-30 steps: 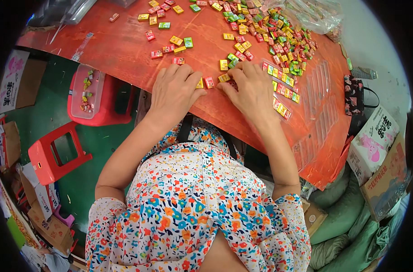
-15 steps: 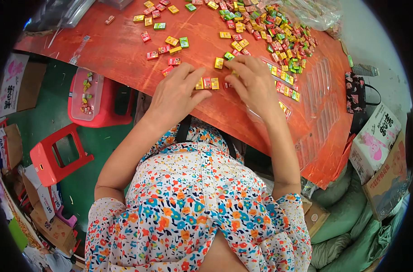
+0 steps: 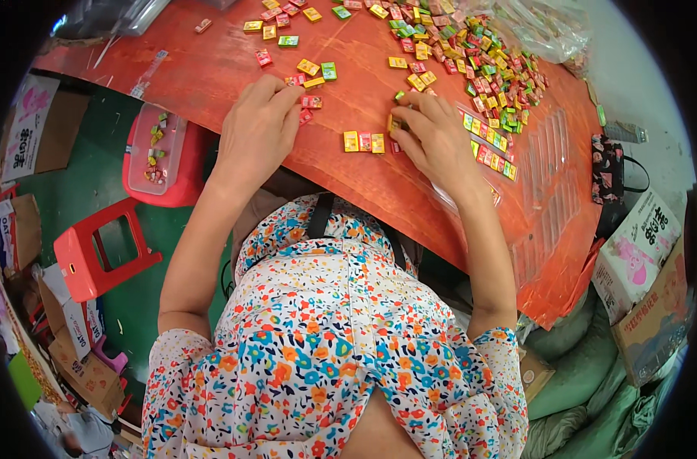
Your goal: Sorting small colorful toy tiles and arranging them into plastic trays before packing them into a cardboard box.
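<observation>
Boxes [image 3: 490, 76], small and coloured yellow, red and green, lie heaped on a red tabletop [image 3: 203, 84] toward the upper right of the frame. At the centre, a short row [image 3: 365, 142] of three, yellow, red, yellow, lies side by side near the front edge. Their labels are too small for me to read. Bold black characters and a pink figure mark a white carton [image 3: 639, 245] at the lower right; a brown carton [image 3: 654, 314] beside it carries dark lettering.

Right of centre, the person's right hand [image 3: 436, 145] has its grip closed on a yellow box [image 3: 395, 122], partly covered by thumb and fingers. A red box [image 3: 395, 146] peeks out beside that thumb. Left of the row, the left hand [image 3: 256, 134] curves just beside loose red boxes [image 3: 311, 102]; its fingertips are hard to make out, so I cannot tell whether its grip holds anything. The right wrist partly hides a clear tray [image 3: 444, 196], and the frame's top edge cuts off a clear plastic bag [image 3: 543, 30].

Half a second ago the left hand was at the row; now it has moved off toward the upper left, leaving all three boxes uncovered. A yellow one that lay alone above the row is gone from that spot.
</observation>
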Demonstrator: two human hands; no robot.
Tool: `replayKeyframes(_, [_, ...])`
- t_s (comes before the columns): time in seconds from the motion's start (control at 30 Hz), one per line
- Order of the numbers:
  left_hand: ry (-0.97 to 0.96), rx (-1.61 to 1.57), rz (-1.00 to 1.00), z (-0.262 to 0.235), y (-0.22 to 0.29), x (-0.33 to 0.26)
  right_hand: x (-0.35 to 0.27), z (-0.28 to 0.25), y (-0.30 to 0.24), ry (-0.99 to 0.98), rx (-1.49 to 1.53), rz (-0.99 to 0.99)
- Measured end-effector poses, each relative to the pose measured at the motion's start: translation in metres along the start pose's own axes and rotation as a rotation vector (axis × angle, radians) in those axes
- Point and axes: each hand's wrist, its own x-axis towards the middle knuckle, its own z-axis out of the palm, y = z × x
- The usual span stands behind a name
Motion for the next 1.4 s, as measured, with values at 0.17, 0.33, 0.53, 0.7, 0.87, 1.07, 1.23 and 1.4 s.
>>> replayKeyframes(0.17, [-0.087,0.126,-0.001,0.008,0.011,0.010,-0.007,-0.001,-0.004,0.009,0.019,0.052])
replayKeyframes(0.33, [-0.099,0.264,-0.023,0.018,0.014,0.016,-0.011,-0.014,0.001,0.090,0.119,0.140])
replayKeyframes(0.53, [-0.125,0.168,-0.026,0.011,0.014,0.012,-0.034,-0.016,-0.019,-0.028,0.011,0.070])
replayKeyframes(0.7, [-0.203,-0.080,0.148,-0.001,0.026,-0.008,-0.035,-0.006,-0.023,0.033,-0.084,0.060])
replayKeyframes(0.87, [-0.260,-0.152,0.117,0.008,0.032,-0.018,-0.032,0.001,-0.025,0.007,-0.142,0.114])
replayKeyframes(1.07, [-0.275,-0.167,0.117,0.011,0.034,-0.017,-0.023,-0.002,-0.027,-0.085,-0.119,0.288])
replayKeyframes(1.23, [-0.278,-0.184,0.131,0.013,0.035,-0.017,-0.024,-0.005,-0.024,-0.073,-0.017,0.271])
replayKeyframes(1.4, [-0.200,-0.143,0.135,0.012,0.038,-0.017,-0.039,-0.029,-0.024,-0.034,0.030,0.244])
